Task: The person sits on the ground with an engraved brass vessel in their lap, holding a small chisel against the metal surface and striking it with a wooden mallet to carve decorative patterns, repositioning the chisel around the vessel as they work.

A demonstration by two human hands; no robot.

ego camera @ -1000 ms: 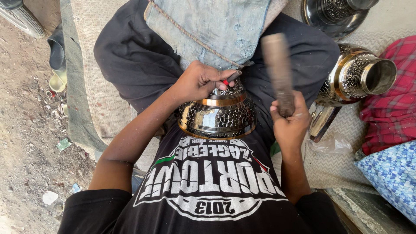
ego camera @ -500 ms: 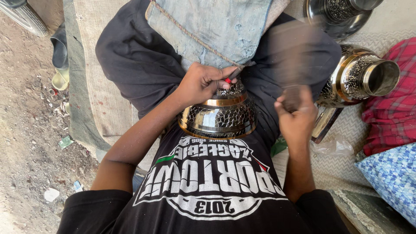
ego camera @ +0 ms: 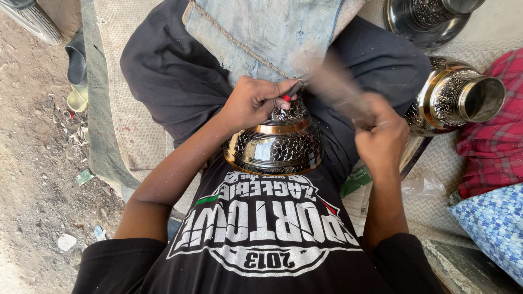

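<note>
The left hand [ego camera: 253,102] pins a small chisel [ego camera: 293,92] against the engraved metal vessel [ego camera: 275,144] — lap-held. The right hand [ego camera: 384,139] grips a blurred wooden mallet [ego camera: 332,87].

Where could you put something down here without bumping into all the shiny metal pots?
The woven mat is bare on the left, between the dark trouser leg and the dirt ground. The right is crowded: an engraved metal vase, a metal dish, red checked cloth and blue patterned cushion.

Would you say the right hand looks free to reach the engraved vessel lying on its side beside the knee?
Probably not yet: the right hand grips a blurred mallet. The side-lying vessel sits close, nothing between them.
</note>
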